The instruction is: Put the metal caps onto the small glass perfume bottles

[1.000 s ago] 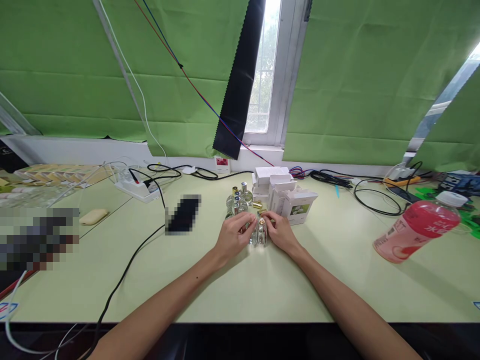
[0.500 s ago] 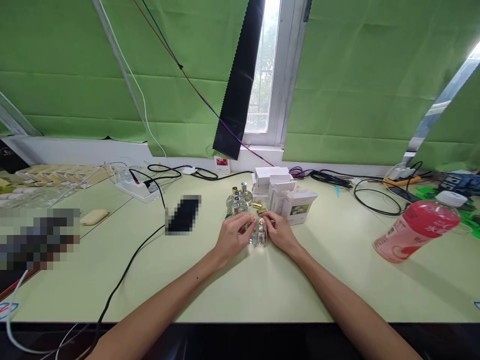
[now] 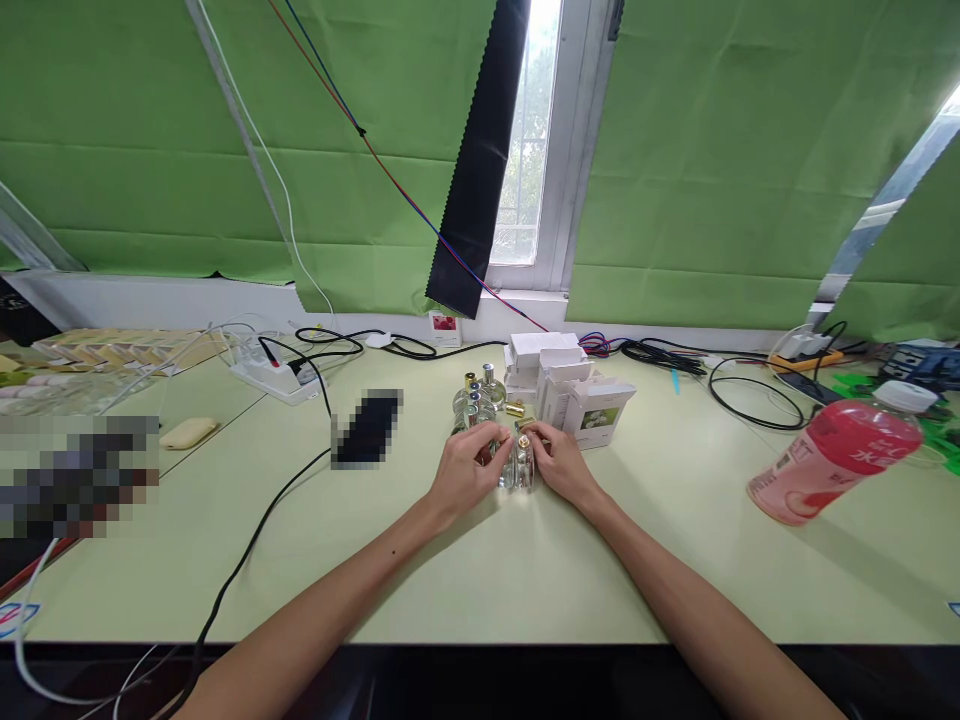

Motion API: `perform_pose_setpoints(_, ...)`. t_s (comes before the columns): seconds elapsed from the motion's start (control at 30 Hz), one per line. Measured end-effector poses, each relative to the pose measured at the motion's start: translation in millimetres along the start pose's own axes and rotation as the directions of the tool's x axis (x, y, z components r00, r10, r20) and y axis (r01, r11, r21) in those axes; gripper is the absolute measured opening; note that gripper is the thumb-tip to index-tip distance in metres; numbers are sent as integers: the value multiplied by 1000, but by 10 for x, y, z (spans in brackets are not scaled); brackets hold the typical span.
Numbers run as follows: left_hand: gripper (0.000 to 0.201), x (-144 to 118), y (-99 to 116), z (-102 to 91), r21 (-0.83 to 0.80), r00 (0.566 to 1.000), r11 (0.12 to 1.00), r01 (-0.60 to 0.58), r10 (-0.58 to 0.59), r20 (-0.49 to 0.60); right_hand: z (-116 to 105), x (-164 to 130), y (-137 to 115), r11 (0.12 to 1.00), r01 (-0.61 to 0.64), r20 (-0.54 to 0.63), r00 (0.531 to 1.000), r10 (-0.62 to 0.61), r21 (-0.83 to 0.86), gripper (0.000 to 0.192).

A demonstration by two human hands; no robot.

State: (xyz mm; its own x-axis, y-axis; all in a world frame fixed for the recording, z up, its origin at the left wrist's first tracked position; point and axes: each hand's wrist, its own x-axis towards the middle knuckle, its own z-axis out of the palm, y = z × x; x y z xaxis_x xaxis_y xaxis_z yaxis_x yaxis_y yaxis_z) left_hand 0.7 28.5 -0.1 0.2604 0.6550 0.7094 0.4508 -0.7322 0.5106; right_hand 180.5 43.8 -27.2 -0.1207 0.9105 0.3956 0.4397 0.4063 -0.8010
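Note:
Small clear glass perfume bottles stand between my hands at the middle of the desk. My left hand (image 3: 471, 468) is closed, thumb and fingers pinched against the left side of a perfume bottle (image 3: 507, 476). From the other side my right hand (image 3: 561, 464) has its fingers curled against the front perfume bottle (image 3: 524, 466), which has a gold-coloured neck. My fingertips partly hide the bottles. More perfume bottles (image 3: 489, 386) with gold and silver tops are grouped just behind my left hand. A loose gold cap (image 3: 515, 409) lies beyond my fingers.
White cartons (image 3: 592, 408) stand behind my right hand. A pink drink bottle (image 3: 832, 455) is at the right. To the left are a blurred dark object (image 3: 367, 430), a power strip (image 3: 276, 380), a black cable (image 3: 259, 525) and a yellowish oval object (image 3: 189, 433). More cables (image 3: 660, 356) run along the wall.

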Motion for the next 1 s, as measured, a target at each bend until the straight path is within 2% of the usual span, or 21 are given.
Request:
perform_pose_setpoints(0.13,18,-5,1,4,17,999,999,-32,32,-7,1,6,7,1000,4,0,1000,-4,-7,26)
perform_pose_setpoints(0.27,21,9,21,-22,55,997,996,-73,72,33,-5,0,-5,1000,3,3,1000,-3,-8,27)
perform_pose_setpoints(0.47,20,52,37,-66,73,995,996,-48,42,87,-2,-13,-10,1000,3,6,1000,-3,-10,26)
perform_pose_setpoints(0.77,15,16,15,-8,1,1000,1000,8,-8,15,-2,-2,-2,1000,-7,6,1000,7,-8,26)
perform_pose_setpoints(1.0,21,30,29,-45,73,996,995,-62,57,70,-4,-10,-13,1000,-1,3,1000,1,0,26)
